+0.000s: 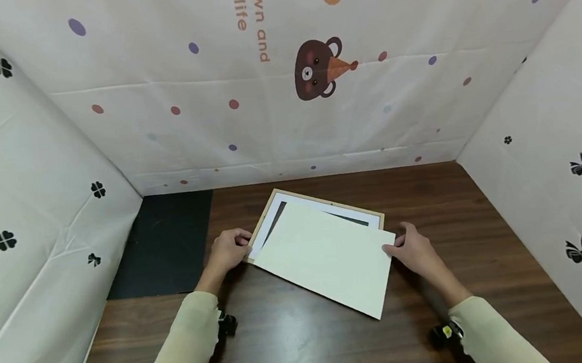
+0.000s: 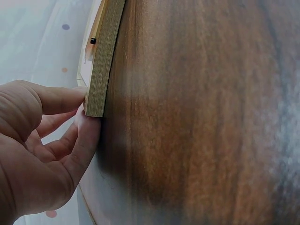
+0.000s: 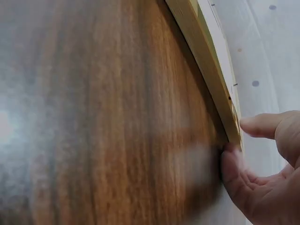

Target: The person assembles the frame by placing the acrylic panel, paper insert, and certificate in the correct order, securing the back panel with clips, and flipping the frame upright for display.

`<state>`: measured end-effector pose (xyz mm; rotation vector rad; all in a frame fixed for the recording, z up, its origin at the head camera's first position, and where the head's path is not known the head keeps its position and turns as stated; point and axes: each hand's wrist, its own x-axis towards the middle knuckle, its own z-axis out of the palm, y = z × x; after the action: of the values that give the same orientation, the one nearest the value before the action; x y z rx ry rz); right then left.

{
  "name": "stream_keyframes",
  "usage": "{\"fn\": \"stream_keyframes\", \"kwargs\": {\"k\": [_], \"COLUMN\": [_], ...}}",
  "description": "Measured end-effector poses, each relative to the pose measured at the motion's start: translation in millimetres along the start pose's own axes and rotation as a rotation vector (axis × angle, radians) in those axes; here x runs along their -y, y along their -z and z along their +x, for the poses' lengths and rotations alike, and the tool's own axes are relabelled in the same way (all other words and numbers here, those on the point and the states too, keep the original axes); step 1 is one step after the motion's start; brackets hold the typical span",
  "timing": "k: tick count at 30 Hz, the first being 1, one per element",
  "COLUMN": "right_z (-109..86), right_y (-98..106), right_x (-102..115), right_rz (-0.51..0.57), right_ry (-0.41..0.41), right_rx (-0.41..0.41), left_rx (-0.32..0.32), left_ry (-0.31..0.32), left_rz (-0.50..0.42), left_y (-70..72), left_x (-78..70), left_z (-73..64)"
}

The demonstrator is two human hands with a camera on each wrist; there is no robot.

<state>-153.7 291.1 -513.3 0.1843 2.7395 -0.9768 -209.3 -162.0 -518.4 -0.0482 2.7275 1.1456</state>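
Note:
A picture frame (image 1: 327,202) with a thin light-wood rim lies on the table, a white inner border and a dark strip showing in it. Over it lies a cream board (image 1: 325,255), turned askew, its near corner jutting past the frame. My left hand (image 1: 230,248) pinches the frame's left corner; in the left wrist view thumb and fingers hold the wooden rim's end (image 2: 101,79). At the board's right corner is my right hand (image 1: 412,248), thumb on top and fingers beneath. The right wrist view shows that hand at a corner of the wooden rim (image 3: 206,61), small dark tabs along it.
A black mat (image 1: 164,242) lies at the table's back left. White printed sheets (image 1: 285,123) wall the brown wooden table (image 1: 287,347) at the back and both sides. Each wrist wears a small dark camera.

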Motion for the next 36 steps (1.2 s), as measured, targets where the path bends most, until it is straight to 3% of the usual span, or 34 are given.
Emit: {"fn": "stream_keyframes", "kwargs": {"k": [10,16,27,36], "right_z": [10.3,18.7,34.9,50.2], "right_y": [-4,2,19,21], "right_x": [-5,-6,1,6], "right_rz": [0.272,0.457,0.571,0.602], "right_ry": [0.030,0.015,-0.017,-0.024], "right_rx": [-0.010,0.033,0.119,0.119], "left_rx": [0.005,0.001,-0.020,-0.026], "left_ry": [0.005,0.001,-0.003,0.002], "left_rz": [0.005,0.007,0.025,0.027], "left_y": [-1.6,0.2,0.8,-0.7], "left_x": [1.7,1.5,1.7,0.1], "left_z": [-0.9,-1.9,0.9,2.2]}}
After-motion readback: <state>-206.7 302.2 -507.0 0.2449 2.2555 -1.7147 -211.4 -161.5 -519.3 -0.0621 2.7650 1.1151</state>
